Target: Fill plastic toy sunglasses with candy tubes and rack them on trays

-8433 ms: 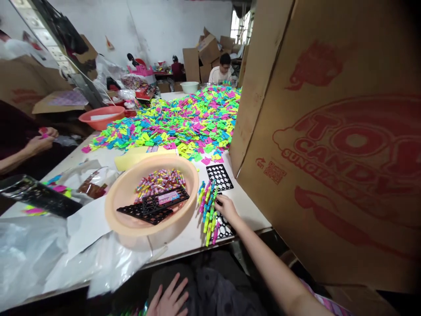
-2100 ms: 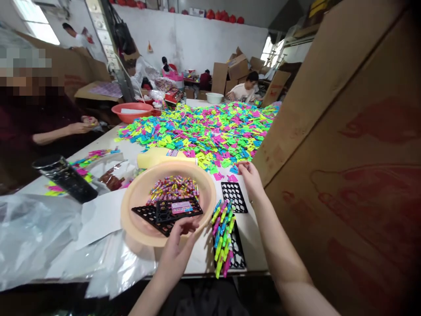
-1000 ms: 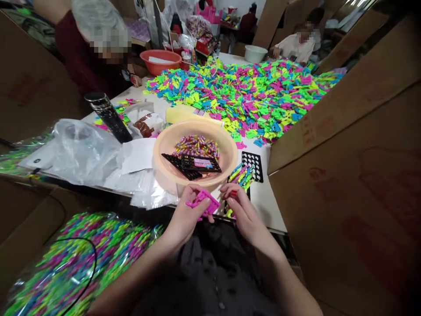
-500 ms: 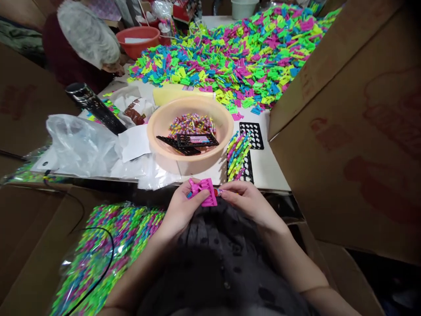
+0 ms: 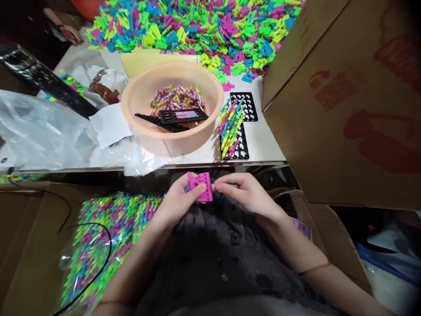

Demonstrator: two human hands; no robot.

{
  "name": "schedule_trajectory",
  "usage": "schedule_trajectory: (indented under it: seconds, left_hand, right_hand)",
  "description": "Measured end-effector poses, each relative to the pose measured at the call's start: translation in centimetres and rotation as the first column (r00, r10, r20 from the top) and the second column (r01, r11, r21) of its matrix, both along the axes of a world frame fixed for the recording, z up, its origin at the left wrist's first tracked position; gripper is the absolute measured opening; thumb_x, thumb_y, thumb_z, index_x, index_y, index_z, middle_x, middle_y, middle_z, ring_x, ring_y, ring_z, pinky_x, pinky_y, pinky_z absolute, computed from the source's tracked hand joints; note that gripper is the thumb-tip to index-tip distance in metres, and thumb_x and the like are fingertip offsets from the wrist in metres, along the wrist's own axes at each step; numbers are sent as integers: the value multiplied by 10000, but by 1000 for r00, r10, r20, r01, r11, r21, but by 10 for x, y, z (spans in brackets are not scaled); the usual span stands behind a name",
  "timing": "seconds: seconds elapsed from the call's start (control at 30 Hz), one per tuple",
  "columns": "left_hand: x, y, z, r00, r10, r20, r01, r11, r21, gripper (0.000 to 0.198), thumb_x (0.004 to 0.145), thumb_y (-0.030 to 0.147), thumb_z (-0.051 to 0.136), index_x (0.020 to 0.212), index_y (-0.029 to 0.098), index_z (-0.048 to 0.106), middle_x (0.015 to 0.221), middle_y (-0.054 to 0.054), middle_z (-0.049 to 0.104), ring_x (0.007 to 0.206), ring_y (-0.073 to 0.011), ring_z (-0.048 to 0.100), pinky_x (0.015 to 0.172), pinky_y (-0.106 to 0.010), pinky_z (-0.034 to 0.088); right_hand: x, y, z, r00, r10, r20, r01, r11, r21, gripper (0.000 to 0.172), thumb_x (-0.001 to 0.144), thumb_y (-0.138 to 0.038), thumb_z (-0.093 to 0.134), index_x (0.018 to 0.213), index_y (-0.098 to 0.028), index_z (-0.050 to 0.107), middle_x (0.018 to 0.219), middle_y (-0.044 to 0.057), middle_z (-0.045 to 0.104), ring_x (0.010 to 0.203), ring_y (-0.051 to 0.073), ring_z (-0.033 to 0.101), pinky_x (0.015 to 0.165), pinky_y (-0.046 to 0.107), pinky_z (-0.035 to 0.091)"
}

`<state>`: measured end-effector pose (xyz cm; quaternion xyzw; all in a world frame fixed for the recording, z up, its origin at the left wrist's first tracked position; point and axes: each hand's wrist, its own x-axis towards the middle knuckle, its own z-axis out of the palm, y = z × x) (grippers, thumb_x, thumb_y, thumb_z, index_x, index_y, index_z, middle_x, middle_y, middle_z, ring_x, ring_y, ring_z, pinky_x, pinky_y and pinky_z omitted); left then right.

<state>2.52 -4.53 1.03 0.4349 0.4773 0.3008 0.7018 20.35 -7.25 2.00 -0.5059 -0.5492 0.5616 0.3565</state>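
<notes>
Low in front of my body, at the table's front edge, my left hand (image 5: pixel 177 197) is closed around a bright pink plastic piece (image 5: pixel 205 184) with a ridged, comb-like end. A bit of blue shows by the left fingers. My right hand (image 5: pixel 248 191) pinches a small printed tube (image 5: pixel 213 187), red and white at its tip, whose end meets the ridged side of the pink piece. How far it goes in I cannot tell. An orange-and-blue bit (image 5: pixel 235 185) shows behind the right fingers.
A peach basin (image 5: pixel 131 105) holds small printed tubes and black trays. Beside it, colourful sticks (image 5: pixel 232 127) lie on a black perforated tray (image 5: pixel 244 142). Behind is a heap of plastic pieces (image 5: pixel 197 30). A carton (image 5: pixel 329 109) walls the right; bagged sticks (image 5: pixel 105 232) lie lower left. A co-worker's hand (image 5: pixel 70 34) shows.
The view has tilted down and come closer, so the co-worker's head is out of frame. Both hands keep their holds, with the tube still at the pink piece's edge.
</notes>
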Motion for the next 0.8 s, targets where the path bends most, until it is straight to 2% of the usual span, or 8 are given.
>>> schedule_trajectory:
  seconds: [0.13,0.3,0.4,0.47,0.6,0.67,0.73,0.8]
  left_hand:
    - [1,-1,-10,993,18,-116,-16,1000,13,274,641,327,714,704,152,513,615,50,523,553,-72,468,549,-190,389]
    - [0,3,-22,987,40,-155,-36,999,25,269,621,320,721,696,157,521,608,47,525,555,-83,468,552,-199,386]
    - [-4,8,-24,980,-1,-198,8,999,34,264,621,329,726,683,157,537,609,49,517,580,-89,461,577,-199,386]
    - [-6,10,-22,984,-12,-175,12,1000,-1,277,640,359,722,709,159,543,628,47,525,604,-94,471,606,-203,390]
    - [-8,8,-12,996,19,85,-6,989,-147,345,718,482,645,860,175,577,765,-2,598,717,-129,536,715,-244,411]
    - [-9,6,-8,954,-16,299,87,970,-227,458,762,586,527,943,170,594,824,-50,623,728,-157,564,720,-279,427]
    - [-11,7,-12,881,-74,468,216,941,-259,532,792,618,441,975,147,610,812,-81,630,688,-169,580,675,-290,436]
    - [-14,12,-30,826,-99,554,296,914,-278,471,818,547,467,997,137,617,810,-89,633,681,-171,594,643,-282,441]
  right_hand:
    - [-2,2,-16,987,34,155,-37,999,18,266,821,-370,553,772,-145,688,704,23,659,652,140,547,604,240,394]
    - [-9,5,-37,983,25,181,-31,999,32,260,842,-360,524,749,-157,656,705,15,656,660,146,567,608,242,402]
    - [-8,4,-37,972,64,227,-85,993,84,194,838,-338,547,827,-161,625,762,19,647,694,143,572,629,241,417]
    - [-3,5,-32,937,59,344,-139,967,214,172,818,-321,593,900,-170,606,822,32,638,748,152,564,680,264,420]
    - [18,12,-19,792,-143,593,-272,787,554,141,865,-266,537,930,-207,647,827,60,627,805,179,532,736,333,390]
    - [35,18,-14,811,-203,549,-265,709,653,159,857,-258,551,964,-213,660,830,67,639,796,177,541,717,327,410]
    - [53,26,-14,891,-219,399,-132,714,687,156,824,-270,600,952,-212,670,837,62,654,789,174,570,705,312,445]
    - [72,35,-21,936,-293,193,114,773,624,127,793,-301,634,872,-212,680,821,49,661,775,177,603,699,308,475]
